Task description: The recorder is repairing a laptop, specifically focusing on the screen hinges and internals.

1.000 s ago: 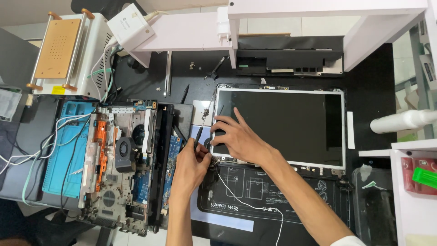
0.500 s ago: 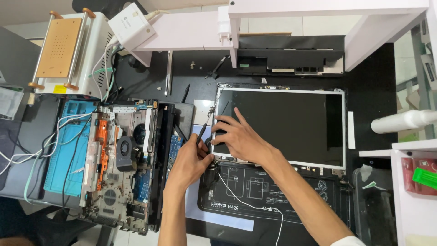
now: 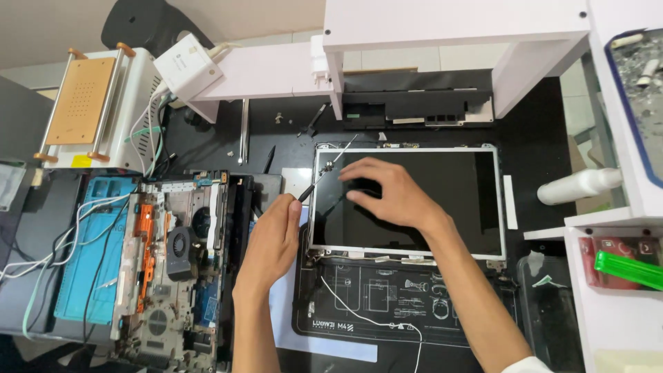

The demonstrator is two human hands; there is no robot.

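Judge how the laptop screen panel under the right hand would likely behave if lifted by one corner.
The screen panel looks thin and wide, so it would probably flex or sag if lifted by one corner. Its glossy black face suggests it is slippery and easily cracked. The right hand rests flat on it, spreading pressure, while the left hand works a slim tool at its edge.
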